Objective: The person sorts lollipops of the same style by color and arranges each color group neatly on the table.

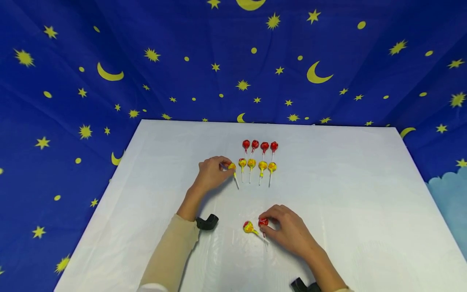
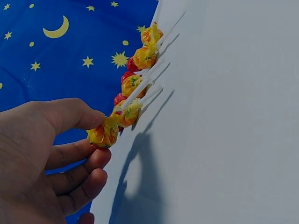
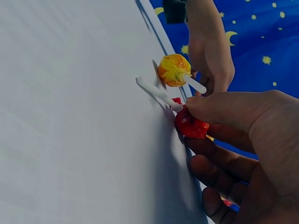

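Observation:
My left hand (image 1: pixel 215 172) pinches a yellow lollipop (image 2: pixel 103 133) by its wrapped head between thumb and fingers. It is at the left end of a row of several yellow lollipops (image 1: pixel 251 163), whose sticks point toward me. Behind them lies a row of several red lollipops (image 1: pixel 264 147), their sticks reaching toward the yellow heads. Nearer to me, my right hand (image 1: pixel 290 231) pinches a red lollipop (image 3: pixel 191 123) by its head, its stick angled toward the table. Just left of it lies a loose yellow lollipop (image 1: pixel 248 227), its stick crossing toward the red one's.
A white-covered table (image 1: pixel 350 194) spreads under everything. Behind and beside it hangs a blue cloth (image 1: pixel 219 32) with yellow stars and moons. Black camera mounts show at the left wrist (image 1: pixel 208 222) and the right wrist (image 1: pixel 304 285).

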`<state>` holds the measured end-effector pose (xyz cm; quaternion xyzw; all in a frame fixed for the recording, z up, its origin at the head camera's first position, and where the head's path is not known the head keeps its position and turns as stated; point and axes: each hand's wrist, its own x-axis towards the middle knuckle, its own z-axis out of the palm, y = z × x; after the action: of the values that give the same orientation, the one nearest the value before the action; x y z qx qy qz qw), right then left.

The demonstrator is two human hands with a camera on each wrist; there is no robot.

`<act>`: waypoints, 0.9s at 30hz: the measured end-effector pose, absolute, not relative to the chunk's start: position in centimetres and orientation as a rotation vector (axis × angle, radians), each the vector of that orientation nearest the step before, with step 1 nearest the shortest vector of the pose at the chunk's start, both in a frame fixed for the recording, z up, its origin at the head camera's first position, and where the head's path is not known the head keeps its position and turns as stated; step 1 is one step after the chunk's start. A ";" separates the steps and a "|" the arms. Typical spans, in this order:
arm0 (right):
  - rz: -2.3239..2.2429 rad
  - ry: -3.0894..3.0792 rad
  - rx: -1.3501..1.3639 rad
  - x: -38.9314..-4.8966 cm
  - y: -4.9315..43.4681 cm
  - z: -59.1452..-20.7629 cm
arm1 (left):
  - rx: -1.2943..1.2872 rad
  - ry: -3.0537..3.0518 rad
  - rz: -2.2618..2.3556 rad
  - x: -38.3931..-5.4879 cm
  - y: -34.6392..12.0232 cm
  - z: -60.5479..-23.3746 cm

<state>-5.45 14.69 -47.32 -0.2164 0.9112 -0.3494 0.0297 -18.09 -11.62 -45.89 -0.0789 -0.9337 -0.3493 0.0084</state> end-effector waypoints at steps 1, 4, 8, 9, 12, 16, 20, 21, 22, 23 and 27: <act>-1.078 2.809 -0.667 -5.5 14.7 -47.3 | -0.243 -2.920 -1.094 -18.2 -11.6 -45.9; -1.082 2.803 -0.662 -5.5 14.7 -47.4 | -0.227 -2.931 -1.086 -18.3 -11.6 -46.1; -1.085 2.800 -0.661 -5.4 14.8 -47.5 | -0.219 -2.940 -1.075 -18.7 -11.5 -46.2; -1.086 2.800 -0.660 -5.4 14.8 -47.5 | -0.220 -2.942 -1.072 -18.8 -11.5 -46.2; -1.084 2.801 -0.653 -5.4 14.8 -47.6 | -0.221 -2.943 -1.071 -19.1 -11.5 -46.4; -1.086 2.803 -0.643 -5.3 14.7 -47.6 | -0.219 -2.953 -1.056 -19.5 -11.5 -46.5; -1.101 2.799 -0.646 -5.3 14.7 -47.6 | -0.229 -2.971 -1.036 -19.9 -11.4 -46.5; -1.104 2.796 -0.646 -5.3 14.8 -47.6 | -0.233 -2.972 -1.027 -20.0 -11.4 -46.4; -1.104 2.794 -0.645 -5.3 14.8 -47.5 | -0.237 -2.970 -1.021 -20.1 -11.4 -46.4; -1.105 2.791 -0.641 -5.4 14.8 -47.5 | -0.242 -2.968 -1.017 -20.2 -11.3 -46.3; -1.109 2.790 -0.633 -5.5 14.7 -47.4 | -0.246 -2.974 -1.000 -20.7 -11.3 -46.3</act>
<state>-5.50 14.73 -47.44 -0.2062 0.9087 -0.3611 0.0367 -20.66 -11.31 -46.34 -0.0782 -0.9449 -0.3179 -0.0030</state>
